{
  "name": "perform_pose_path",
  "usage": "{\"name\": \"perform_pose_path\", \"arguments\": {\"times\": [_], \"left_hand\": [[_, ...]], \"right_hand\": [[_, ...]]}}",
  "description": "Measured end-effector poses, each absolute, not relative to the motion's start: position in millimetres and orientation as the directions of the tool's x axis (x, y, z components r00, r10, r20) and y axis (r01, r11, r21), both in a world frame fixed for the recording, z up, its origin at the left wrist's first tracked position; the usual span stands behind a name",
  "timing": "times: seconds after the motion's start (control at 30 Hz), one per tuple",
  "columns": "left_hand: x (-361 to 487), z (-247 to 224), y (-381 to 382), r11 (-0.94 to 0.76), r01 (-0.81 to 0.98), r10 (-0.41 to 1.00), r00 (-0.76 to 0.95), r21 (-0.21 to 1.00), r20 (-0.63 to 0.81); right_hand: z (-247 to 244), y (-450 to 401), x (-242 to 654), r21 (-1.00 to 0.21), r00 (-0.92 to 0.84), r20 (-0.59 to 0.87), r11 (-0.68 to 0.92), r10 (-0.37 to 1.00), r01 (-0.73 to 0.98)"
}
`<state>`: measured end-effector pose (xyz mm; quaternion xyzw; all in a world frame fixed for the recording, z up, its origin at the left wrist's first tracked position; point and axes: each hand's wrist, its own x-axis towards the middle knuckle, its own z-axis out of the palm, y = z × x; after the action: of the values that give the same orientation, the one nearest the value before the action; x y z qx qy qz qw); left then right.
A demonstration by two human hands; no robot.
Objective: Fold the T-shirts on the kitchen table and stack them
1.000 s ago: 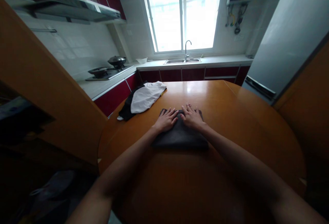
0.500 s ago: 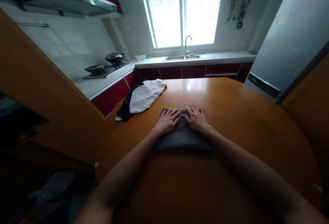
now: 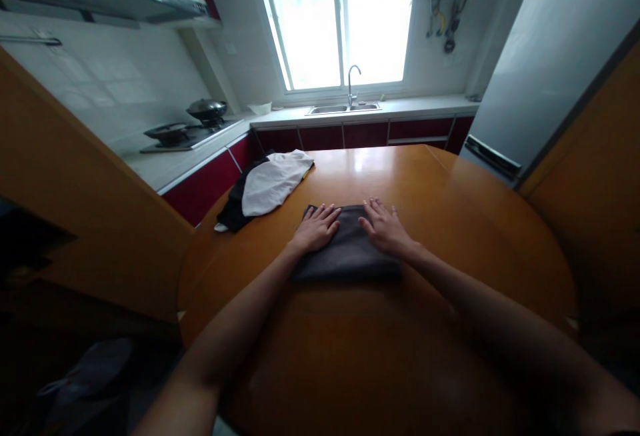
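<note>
A dark grey folded cloth (image 3: 347,259), perhaps a garment, lies flat on the round wooden table (image 3: 460,236) in front of me. My left hand (image 3: 319,227) rests palm down on its left side with the fingers spread. On the right side, my right hand (image 3: 385,228) lies flat too, its fingers stretched toward the far edge and the thumb out. Bare cloth shows between the two hands. Parts of the cloth's side edges are hidden under my hands.
White and black garments (image 3: 273,186) lie in a loose heap at the table's far left. Beyond stand a counter with a sink (image 3: 345,109), a stove with a lidded pan (image 3: 207,110), and a fridge (image 3: 540,69) at the right. A wooden partition (image 3: 100,176) rises at the left.
My hands have moved apart, the right one sliding toward the cloth's right edge, so more cloth shows between them. The whole view has shifted slightly.
</note>
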<state>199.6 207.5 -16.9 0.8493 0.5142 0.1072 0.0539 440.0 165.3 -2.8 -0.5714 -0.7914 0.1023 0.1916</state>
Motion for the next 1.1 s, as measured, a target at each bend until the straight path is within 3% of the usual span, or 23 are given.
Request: {"name": "perform_pose_path", "arguments": {"times": [0.13, 0.23, 0.37, 0.43, 0.53, 0.63, 0.77, 0.83, 0.97, 1.1], "left_hand": [[200, -18, 208, -0.471, 0.860, 0.882, 0.452, 0.197, 0.135], [200, -18, 209, -0.466, 0.860, 0.885, 0.447, 0.210, 0.132], [199, -19, 209, -0.464, 0.860, 0.886, 0.447, 0.214, 0.128], [199, -20, 209, -0.466, 0.862, 0.885, 0.449, 0.200, 0.127], [200, -18, 209, -0.464, 0.866, 0.885, 0.447, 0.186, 0.128], [196, -11, 211, -0.462, 0.842, 0.886, 0.427, 0.278, 0.181], [177, -4, 218, -0.432, 0.793, 0.889, 0.296, 0.430, 0.348], [167, -7, 222, -0.390, 0.812, 0.908, 0.262, 0.435, 0.326], [153, -20, 230, -0.300, 0.804, 0.954, 0.253, 0.513, 0.162], [145, -21, 237, -0.292, 0.715, 0.949, 0.137, 0.636, 0.283]], "right_hand": [[-20, 129, 438, -0.341, -0.388, 0.117, 0.404, 0.914, 0.849], [-16, 129, 445, -0.382, -0.350, 0.087, 0.356, 0.933, 0.853], [-4, 135, 452, -0.421, -0.274, 0.174, 0.323, 0.946, 0.847], [-5, 131, 451, -0.395, -0.326, 0.185, 0.374, 0.927, 0.839], [-13, 123, 448, -0.364, -0.425, 0.091, 0.427, 0.901, 0.828], [-15, 124, 449, -0.401, -0.408, 0.066, 0.399, 0.911, 0.825], [-11, 134, 457, -0.464, -0.301, 0.204, 0.363, 0.931, 0.808], [-13, 139, 459, -0.469, -0.273, 0.237, 0.356, 0.932, 0.808], [-24, 146, 461, -0.467, -0.294, 0.135, 0.322, 0.946, 0.824], [-22, 149, 467, -0.519, -0.219, 0.245, 0.319, 0.944, 0.793]]}}
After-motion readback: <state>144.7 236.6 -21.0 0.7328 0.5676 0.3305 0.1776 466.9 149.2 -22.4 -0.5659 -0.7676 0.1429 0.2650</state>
